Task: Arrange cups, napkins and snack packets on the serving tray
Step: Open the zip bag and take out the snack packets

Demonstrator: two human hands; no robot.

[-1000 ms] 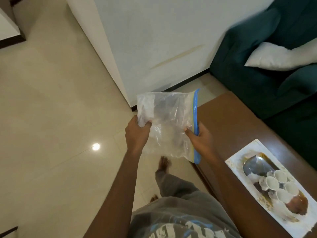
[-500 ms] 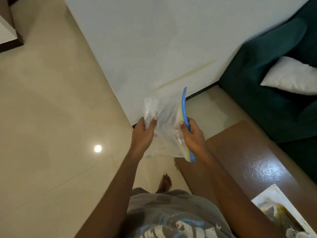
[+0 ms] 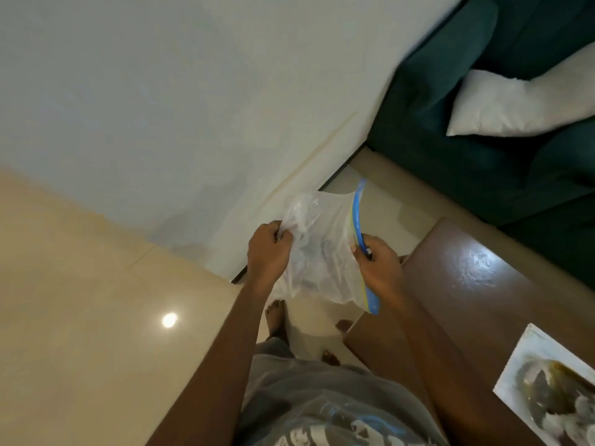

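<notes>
Head view: the tray (image 3: 523,350) lies on the table (image 3: 467,284), only its corner showing. The blurred pale shapes on it may be cups. I see no napkins or packets there, so most of the arranging seems left. Just left of the table I hold a clear zip bag (image 3: 325,252) between my hands. My left hand (image 3: 269,252) grips the bunched plastic and my right hand (image 3: 380,262) pinches the blue strip.

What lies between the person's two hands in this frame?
In the head view, a crumpled clear plastic zip bag with a blue seal strip spans between the left hand and right hand; both grip it.
</notes>
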